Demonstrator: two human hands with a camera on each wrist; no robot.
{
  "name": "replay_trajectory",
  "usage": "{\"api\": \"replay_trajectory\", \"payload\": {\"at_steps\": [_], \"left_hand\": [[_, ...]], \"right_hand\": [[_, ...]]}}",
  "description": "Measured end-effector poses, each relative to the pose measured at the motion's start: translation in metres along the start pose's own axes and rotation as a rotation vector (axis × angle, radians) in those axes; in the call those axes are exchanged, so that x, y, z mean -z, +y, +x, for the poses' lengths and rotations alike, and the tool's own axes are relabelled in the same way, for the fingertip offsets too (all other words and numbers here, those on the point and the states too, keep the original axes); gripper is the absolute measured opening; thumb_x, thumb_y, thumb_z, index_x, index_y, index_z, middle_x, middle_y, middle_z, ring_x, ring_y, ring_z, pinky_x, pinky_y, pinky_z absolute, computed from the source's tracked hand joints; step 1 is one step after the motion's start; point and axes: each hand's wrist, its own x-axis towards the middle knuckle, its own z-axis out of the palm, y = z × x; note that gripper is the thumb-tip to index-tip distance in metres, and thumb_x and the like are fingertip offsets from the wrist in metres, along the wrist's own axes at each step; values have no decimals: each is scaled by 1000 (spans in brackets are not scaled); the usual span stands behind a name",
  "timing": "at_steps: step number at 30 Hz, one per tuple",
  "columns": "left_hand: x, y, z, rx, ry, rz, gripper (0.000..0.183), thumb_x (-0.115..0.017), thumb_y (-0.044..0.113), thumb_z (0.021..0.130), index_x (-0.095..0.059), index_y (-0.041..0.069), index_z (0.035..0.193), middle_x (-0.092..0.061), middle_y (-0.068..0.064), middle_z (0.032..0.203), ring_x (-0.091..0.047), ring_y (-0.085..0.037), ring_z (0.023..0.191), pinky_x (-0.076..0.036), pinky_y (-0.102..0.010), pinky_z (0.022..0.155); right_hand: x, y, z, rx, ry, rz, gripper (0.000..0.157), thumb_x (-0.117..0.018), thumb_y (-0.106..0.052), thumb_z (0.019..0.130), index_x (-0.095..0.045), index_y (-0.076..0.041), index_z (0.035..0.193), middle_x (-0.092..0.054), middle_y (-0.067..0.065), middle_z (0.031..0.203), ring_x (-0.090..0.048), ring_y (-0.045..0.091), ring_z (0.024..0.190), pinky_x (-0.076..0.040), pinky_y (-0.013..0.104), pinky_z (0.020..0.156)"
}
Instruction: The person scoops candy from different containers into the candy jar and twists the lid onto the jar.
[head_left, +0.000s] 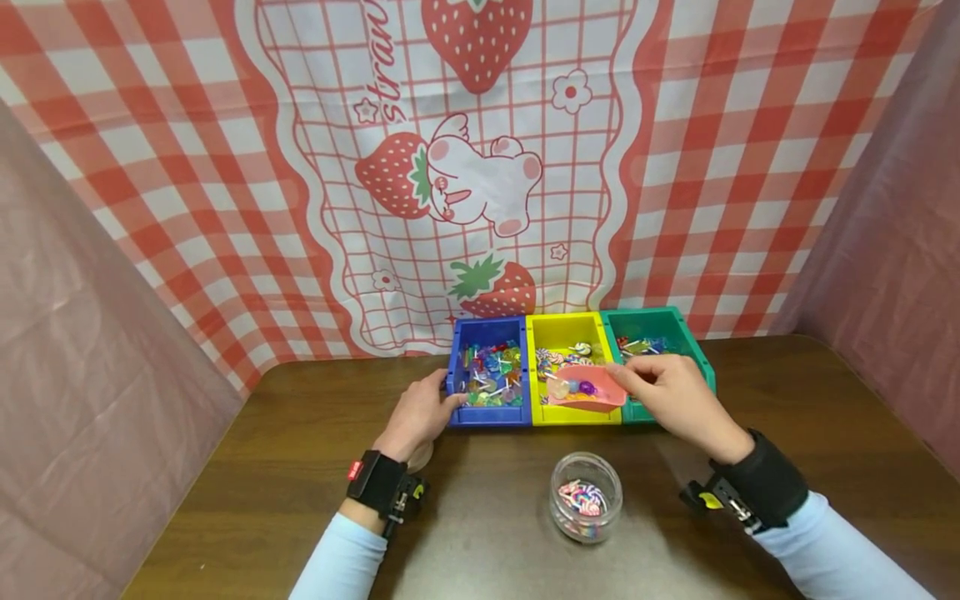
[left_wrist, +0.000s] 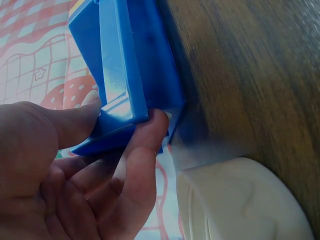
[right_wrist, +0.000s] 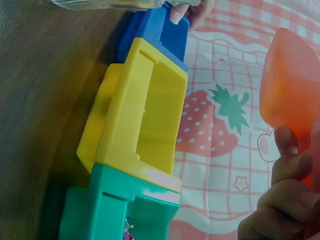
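My left hand [head_left: 420,414] grips the outer left edge of the blue bin [left_wrist: 116,65], thumb on one side and fingers on the other. My right hand [head_left: 678,404] pinches the end of a pink scoop [head_left: 611,388]. Several translucent coloured pieces [head_left: 587,387], purple, blue and pale among them, lie in it. The scoop is over the front of the yellow bin [head_left: 558,333], which holds swirl lollipop pieces [head_left: 581,348]. Small translucent coloured pieces [head_left: 491,367], some with white sticks, fill the blue bin. More lie in the green bin [head_left: 656,322], partly hidden by my right hand.
An open clear jar [head_left: 586,533] with swirl candy pieces stands in front of the bins. A cream rounded object [left_wrist: 245,200], its kind unclear, sits by my left hand. The wooden table [head_left: 300,467] meets a checked strawberry cloth [head_left: 697,167] behind.
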Motion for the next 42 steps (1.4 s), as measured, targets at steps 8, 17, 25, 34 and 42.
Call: {"api": "replay_trajectory", "payload": {"at_steps": [8,17,25,34,42], "left_hand": [[0,0,2,-7,8,-10,53,-57,42,88,-48,13,132,-58,-9,120,-53,-20,106,-40,-42,91],[0,-1,2,15,-8,-1,56,-57,42,88,-46,13,134,-56,-9,124,-51,-21,109,-38,-43,93],[0,0,2,24,-13,-4,56,-58,43,87,-46,14,134,-56,-9,124,-51,-20,108,-38,-43,93],[2,0,2,-1,-9,10,56,-58,42,88,-47,13,134,-56,-9,123,-51,-20,108,-38,-42,93],[1,1,1,-15,6,20,55,-58,42,88,-47,12,133,-57,-9,121,-51,-21,109,-38,-42,93]], "right_hand": [[13,-4,-3,84,-122,8,34,-58,-43,87,-49,-26,60,-32,-5,52,-37,12,48,-28,28,44],[26,-5,-3,137,-239,44,26,-60,-39,86,-56,-27,64,-33,-11,54,-36,9,46,-28,26,43],[31,1,-2,262,-321,42,17,-63,-35,85,-59,-32,69,-44,-15,57,-44,5,52,-35,23,46],[31,-3,-2,323,-382,-26,18,-63,-39,85,-59,-32,68,-42,-18,55,-42,3,51,-38,23,47],[31,-7,-6,306,-403,-89,20,-62,-43,84,-59,-31,68,-42,-18,55,-43,3,51,-39,22,47]]}}
